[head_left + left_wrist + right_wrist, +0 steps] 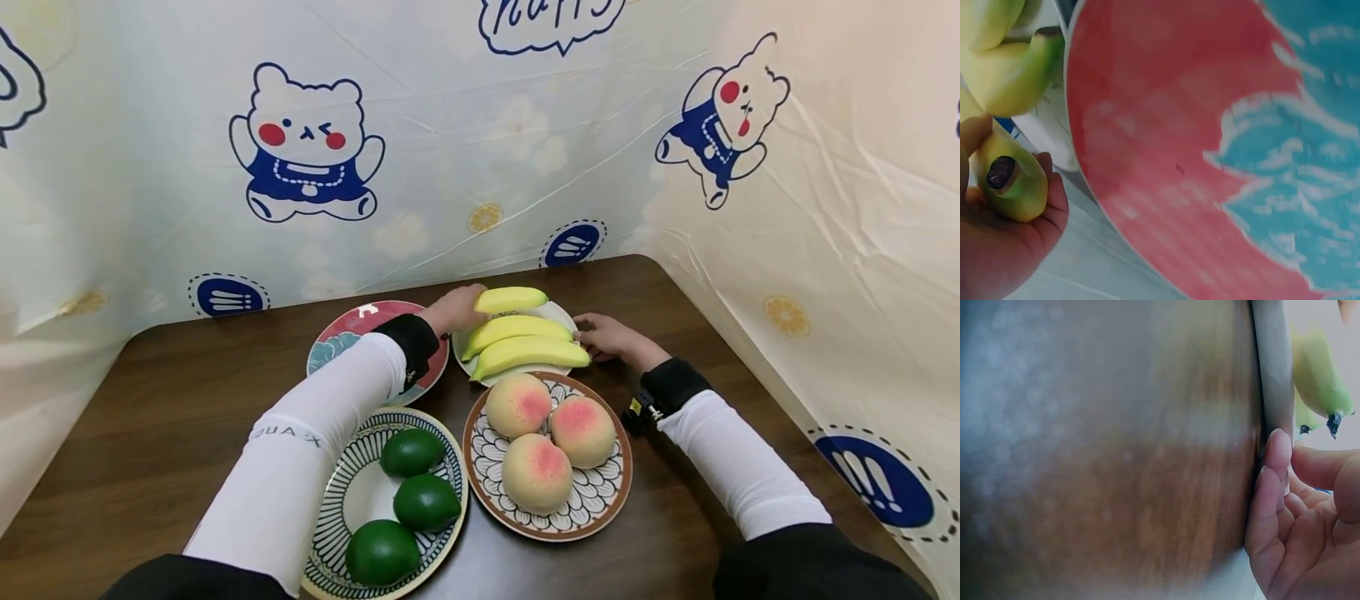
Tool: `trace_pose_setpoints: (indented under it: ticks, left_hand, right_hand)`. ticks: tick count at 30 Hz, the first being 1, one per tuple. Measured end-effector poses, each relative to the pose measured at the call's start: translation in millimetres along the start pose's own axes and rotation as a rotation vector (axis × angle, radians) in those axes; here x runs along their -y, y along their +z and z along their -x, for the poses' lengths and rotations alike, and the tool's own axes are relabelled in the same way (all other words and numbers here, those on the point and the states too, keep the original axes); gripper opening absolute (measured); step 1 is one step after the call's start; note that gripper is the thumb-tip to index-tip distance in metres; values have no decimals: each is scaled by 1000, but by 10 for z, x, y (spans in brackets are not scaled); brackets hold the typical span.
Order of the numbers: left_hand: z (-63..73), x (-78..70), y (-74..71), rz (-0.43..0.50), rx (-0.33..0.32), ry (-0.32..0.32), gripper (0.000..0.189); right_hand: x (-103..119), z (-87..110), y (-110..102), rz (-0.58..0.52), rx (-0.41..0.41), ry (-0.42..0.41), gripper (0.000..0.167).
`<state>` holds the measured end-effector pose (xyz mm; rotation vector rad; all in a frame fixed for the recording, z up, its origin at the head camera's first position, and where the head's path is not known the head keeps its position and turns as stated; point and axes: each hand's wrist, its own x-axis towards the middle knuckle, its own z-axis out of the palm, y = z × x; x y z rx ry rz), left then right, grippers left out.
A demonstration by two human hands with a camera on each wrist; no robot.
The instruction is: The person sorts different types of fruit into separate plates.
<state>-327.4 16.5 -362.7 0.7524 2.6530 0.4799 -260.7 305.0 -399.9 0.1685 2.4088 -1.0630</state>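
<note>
My left hand (457, 310) grips the near end of a yellow banana (513, 299) at the back of a white plate (557, 313). In the left wrist view, its fingers curl around the banana (1025, 192), with the dark stem end facing out. Two more bananas (531, 357) lie side by side on that plate. At the plate's right edge is my right hand (611, 338). The right wrist view has its thumb and fingers pinching the plate's rim (1275, 369), close to two dark banana tips.
Left of the white plate, a red and blue plate (360, 320) sits partly under my left forearm. In front stand a brown-rimmed plate (480, 487) of three peaches (537, 473) and a patterned plate (337, 533) with three green fruits (382, 553). A printed curtain (450, 150) borders the wooden table (150, 433).
</note>
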Motion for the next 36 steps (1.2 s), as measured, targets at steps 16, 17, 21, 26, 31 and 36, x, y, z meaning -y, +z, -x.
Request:
trace_pose_setpoints:
  ticks: [16, 17, 21, 26, 31, 36]
  left_hand:
    - [-67, -77, 81, -32, 40, 41, 54]
    - [-63, -65, 88, -23, 46, 41, 54]
    - [-38, -13, 95, 3, 62, 37, 54]
    - [14, 38, 78, -18, 42, 41, 53]
    - [27, 59, 83, -10, 40, 39, 53]
    - [116, 67, -58, 20, 38, 49, 60]
  right_hand:
    - [13, 80, 19, -26, 5, -39, 57]
    - [20, 69, 29, -28, 8, -43, 57]
    - [58, 31, 61, -24, 16, -52, 56]
    - [100, 7, 77, -19, 22, -60, 55]
    - [107, 16, 76, -24, 24, -63, 56]
    - [100, 13, 42, -38, 27, -68, 56]
